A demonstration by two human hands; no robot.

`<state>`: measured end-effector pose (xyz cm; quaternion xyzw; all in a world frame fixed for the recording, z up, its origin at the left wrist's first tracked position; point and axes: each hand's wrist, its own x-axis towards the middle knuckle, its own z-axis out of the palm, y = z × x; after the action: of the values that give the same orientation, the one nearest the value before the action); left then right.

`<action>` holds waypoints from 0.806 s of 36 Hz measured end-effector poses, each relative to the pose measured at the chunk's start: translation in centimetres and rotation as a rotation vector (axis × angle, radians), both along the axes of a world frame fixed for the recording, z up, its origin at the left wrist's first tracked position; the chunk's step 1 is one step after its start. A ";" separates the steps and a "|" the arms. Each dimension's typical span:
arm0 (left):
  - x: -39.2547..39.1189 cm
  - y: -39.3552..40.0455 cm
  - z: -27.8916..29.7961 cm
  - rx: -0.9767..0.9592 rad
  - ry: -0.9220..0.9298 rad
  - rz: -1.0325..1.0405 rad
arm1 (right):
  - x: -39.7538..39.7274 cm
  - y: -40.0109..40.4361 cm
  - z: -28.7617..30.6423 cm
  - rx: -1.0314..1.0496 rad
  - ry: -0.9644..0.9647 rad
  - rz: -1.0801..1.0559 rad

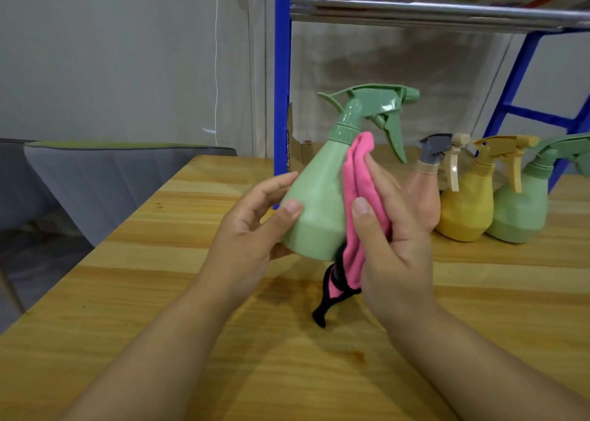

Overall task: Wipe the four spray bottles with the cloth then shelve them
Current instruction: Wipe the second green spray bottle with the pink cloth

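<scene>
- Wooden tabletop (pixel 159 261) carried three plastic spray bottles near its far right edge: pink (pixel 423 193), yellow (pixel 466 209), green (pixel 520 209).
- Your left hand (pixel 255 229) wrapped its fingers round a pale green spray bottle (pixel 319 197) above the table.
- Your right hand (pixel 392 238) pressed a pink, black-trimmed cloth (pixel 357 197) against it, fingers together.

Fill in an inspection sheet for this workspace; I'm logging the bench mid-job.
Surface: wooden table, small stains near the front.
Job's things: green spray bottle held tilted above the table; pink cloth pressed on its side; pink bottle, yellow bottle and second green bottle standing by the blue shelf frame.
Clutter: cardboard behind the held bottle.
Grippers: left hand grips the bottle; right hand holds the cloth.
Cables: white cord down the wall.
Surroundings: grey seat at left.
</scene>
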<state>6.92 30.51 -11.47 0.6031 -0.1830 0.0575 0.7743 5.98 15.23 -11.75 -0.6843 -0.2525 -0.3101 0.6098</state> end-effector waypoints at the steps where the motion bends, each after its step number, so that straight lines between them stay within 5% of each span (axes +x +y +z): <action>1: 0.0 0.0 -0.1 0.011 0.004 -0.010 | 0.1 0.0 -0.2 -0.047 -0.032 -0.039; 7: 0.1 0.2 -0.2 0.100 -0.077 -0.025 | 0.6 -0.2 0.0 -0.188 -0.199 -0.037; 17: -0.1 0.4 0.1 -0.010 0.105 -0.146 | -0.3 -0.6 1.6 0.227 0.097 0.209; 29: 0.2 0.6 -0.1 0.154 0.011 -0.069 | 0.6 -0.7 0.5 -0.106 -0.182 0.009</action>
<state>7.14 31.13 -11.61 0.6545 -0.2032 0.0134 0.7281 6.61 14.49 -11.28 -0.6834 -0.3260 -0.3546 0.5486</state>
